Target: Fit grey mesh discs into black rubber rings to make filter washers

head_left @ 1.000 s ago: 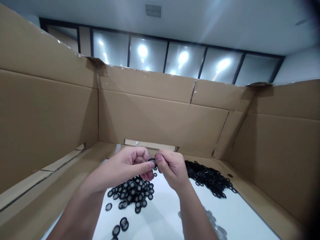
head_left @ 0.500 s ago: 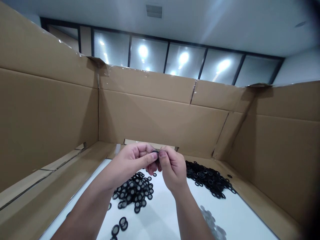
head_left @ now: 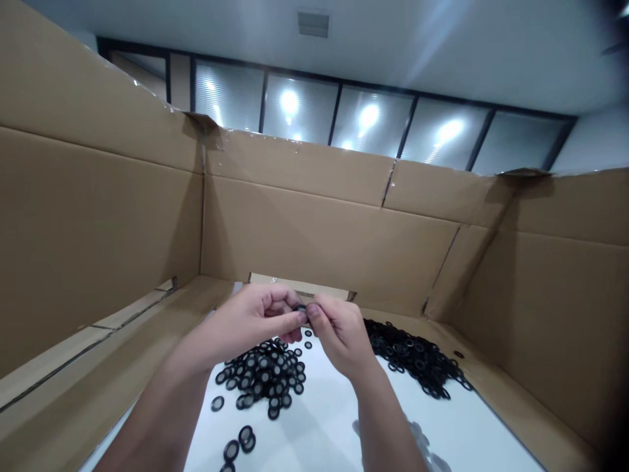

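Observation:
Above the white surface (head_left: 314, 419), my left hand (head_left: 265, 318) and my right hand (head_left: 344, 334) meet at the fingertips. Between them is a small black rubber ring (head_left: 300, 308), pinched by thumb and fingers on both sides. Fingers hide most of it, so I cannot tell whether a disc sits inside. Beneath my left hand lies a heap of black rings with grey discs in their centres (head_left: 265, 377). Beyond my right wrist spreads a pile of open black rings (head_left: 417, 357). Thin grey discs (head_left: 422, 439) lie partly hidden behind my right forearm.
Tall cardboard walls (head_left: 314, 229) enclose the surface at the back and both sides. A few disc-filled rings (head_left: 230, 450) lie apart at the lower left. One stray ring (head_left: 458, 354) rests on cardboard at the right.
My hands have shifted slightly down within the view, still pinching the ring together. The camera view has moved a little, so the surroundings appear farther right.

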Motion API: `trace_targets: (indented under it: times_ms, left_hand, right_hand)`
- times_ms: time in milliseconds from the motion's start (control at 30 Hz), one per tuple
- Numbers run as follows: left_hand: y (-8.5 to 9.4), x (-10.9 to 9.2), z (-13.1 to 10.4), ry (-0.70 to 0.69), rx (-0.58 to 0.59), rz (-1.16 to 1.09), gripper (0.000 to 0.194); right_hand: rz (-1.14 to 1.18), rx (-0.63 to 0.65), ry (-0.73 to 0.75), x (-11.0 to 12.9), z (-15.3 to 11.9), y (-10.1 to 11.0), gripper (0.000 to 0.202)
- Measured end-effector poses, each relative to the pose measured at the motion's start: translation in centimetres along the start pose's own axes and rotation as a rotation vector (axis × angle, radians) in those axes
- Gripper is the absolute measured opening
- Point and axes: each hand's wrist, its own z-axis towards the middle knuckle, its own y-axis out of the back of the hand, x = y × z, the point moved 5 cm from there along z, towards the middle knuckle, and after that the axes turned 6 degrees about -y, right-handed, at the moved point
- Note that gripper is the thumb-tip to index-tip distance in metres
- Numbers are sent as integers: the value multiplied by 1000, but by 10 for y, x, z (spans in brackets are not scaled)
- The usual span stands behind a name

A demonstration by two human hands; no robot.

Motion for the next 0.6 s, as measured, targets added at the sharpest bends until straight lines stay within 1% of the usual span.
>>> trace_targets:
  times_ms: [67,200,400,500,600]
  left_hand:
    - [0,1,2,-10,3,5,16]
    - [-2,3,6,-32,8,-8,17]
    - [-10,2,8,-58,53,-151,22]
    - [-13,1,8,-49,60,-192,24]
    - [-11,1,5,-36,47,-145,24]
  right_hand:
    - [0,35,-27,-2,1,2,35]
    - [16,30,-28,-1,1,4,36]
    - [176,-4,-99,-2,1,3,39]
    - [211,-22,-80,-1,0,6,39]
    - [185,-47,-50,0,0,9,39]
